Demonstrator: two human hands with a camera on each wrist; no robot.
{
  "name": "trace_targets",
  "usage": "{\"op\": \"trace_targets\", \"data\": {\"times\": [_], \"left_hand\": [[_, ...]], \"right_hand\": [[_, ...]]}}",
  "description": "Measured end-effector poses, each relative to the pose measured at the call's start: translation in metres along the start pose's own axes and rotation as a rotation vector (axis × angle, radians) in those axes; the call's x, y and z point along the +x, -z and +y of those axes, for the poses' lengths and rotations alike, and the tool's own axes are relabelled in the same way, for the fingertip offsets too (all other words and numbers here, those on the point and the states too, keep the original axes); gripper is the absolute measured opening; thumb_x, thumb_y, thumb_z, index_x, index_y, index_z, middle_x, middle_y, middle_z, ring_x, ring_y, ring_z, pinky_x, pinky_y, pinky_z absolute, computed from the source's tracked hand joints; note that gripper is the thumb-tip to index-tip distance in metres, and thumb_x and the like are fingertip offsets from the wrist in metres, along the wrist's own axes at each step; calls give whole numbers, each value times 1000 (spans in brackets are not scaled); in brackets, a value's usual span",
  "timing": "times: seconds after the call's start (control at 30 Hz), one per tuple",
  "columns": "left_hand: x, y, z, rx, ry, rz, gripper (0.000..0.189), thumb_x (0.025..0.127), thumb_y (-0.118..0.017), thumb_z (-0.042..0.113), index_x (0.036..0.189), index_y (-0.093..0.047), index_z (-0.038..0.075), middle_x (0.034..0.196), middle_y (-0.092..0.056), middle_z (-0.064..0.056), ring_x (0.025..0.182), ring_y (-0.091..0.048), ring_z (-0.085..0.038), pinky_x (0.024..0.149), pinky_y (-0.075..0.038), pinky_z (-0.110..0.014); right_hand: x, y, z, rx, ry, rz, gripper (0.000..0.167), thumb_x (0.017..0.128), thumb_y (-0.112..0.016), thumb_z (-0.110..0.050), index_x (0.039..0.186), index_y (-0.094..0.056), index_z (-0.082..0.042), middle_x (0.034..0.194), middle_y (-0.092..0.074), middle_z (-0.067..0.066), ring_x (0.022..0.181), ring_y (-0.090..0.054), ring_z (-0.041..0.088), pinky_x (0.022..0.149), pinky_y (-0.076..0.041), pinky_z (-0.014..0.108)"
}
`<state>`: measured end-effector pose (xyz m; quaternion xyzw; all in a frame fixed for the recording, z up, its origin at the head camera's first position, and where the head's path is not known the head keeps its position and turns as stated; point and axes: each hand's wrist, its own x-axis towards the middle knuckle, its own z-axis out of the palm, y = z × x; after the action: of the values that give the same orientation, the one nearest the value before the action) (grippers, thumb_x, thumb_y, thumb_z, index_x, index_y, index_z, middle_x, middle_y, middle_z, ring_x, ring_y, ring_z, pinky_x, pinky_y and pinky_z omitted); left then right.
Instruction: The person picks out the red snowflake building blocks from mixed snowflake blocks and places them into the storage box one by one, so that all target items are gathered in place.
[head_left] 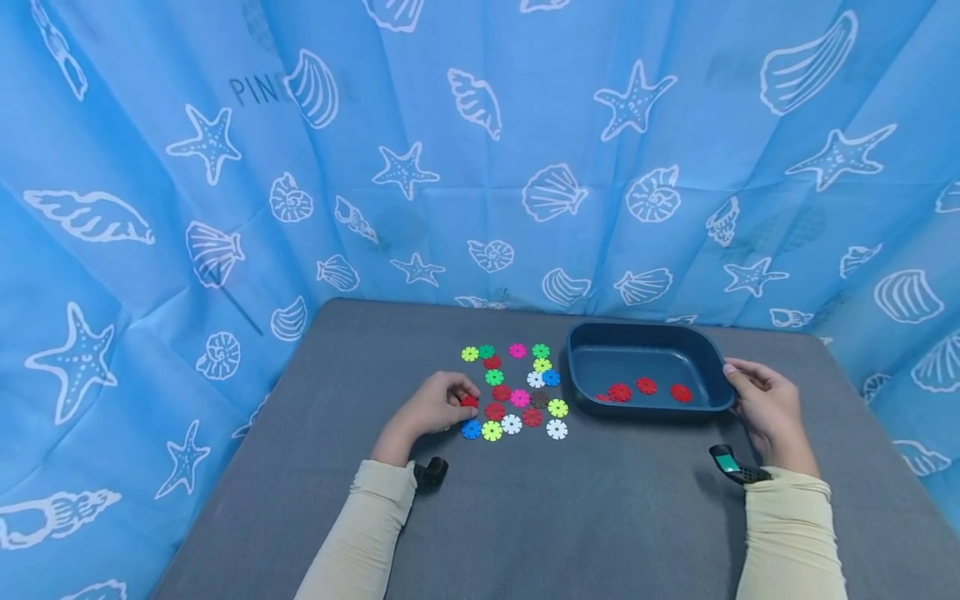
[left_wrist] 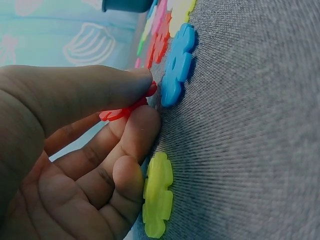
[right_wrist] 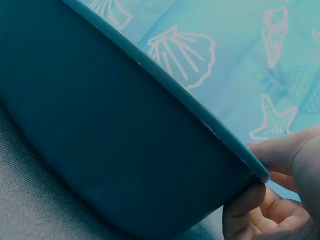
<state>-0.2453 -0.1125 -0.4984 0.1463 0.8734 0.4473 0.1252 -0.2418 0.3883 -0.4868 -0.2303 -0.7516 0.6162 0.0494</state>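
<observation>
My left hand (head_left: 433,408) pinches a red flower-shaped plastic disc (left_wrist: 120,113) between thumb and fingers, low over the table. Right beside the fingertips in the left wrist view lies a blue disc (left_wrist: 177,67); a yellow disc (left_wrist: 158,195) lies by the curled little finger. My right hand (head_left: 772,410) holds the right end of a dark blue rectangular pan (head_left: 641,357), thumb at the rim and fingers below it. Inside the pan are several red discs (head_left: 646,386). The right wrist view shows the pan's outer wall (right_wrist: 130,130) up close.
Several loose discs in yellow, green, pink, white, brown, blue and red, such as a pink disc (head_left: 517,351) and a white disc (head_left: 557,429), lie between left hand and pan. A grey cloth (head_left: 585,517) covers the table. Behind hangs a blue shell-patterned curtain (head_left: 487,167).
</observation>
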Motion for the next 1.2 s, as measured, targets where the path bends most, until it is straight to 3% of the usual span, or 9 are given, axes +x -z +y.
{"op": "trace_targets", "data": {"times": [0.17,0.4,0.73,1.2], "left_hand": [[0,0,-1,2,-5,5,17,95,-79,9,111,-76,6,95,-66,-6,75,-57,-17,65,-52,-31],[1,1,-1,-2,-10,9,17,95,-79,10,111,-76,6,96,-66,-6,76,-57,-17,67,-51,-31],[-1,0,0,2,3,7,17,95,-79,10,112,-75,7,95,-66,-6,76,-57,-18,67,-52,-31],[0,-1,-2,3,5,7,17,96,-78,11,112,-75,7,96,-66,-6,77,-57,-18,67,-52,-32]], "right_hand": [[0,0,0,14,6,-5,40,106,-65,-36,140,-64,-14,103,-62,-16,87,-65,0,65,-57,16],[0,1,-2,-40,14,-7,48,107,-63,-39,146,-61,-12,105,-61,-14,88,-64,2,66,-57,17],[-2,1,-2,50,3,-18,40,105,-67,-35,139,-64,-13,104,-62,-13,86,-65,2,64,-57,17],[0,1,1,23,0,-14,44,105,-66,-37,142,-63,-14,105,-61,-13,86,-63,3,65,-56,17]]}}
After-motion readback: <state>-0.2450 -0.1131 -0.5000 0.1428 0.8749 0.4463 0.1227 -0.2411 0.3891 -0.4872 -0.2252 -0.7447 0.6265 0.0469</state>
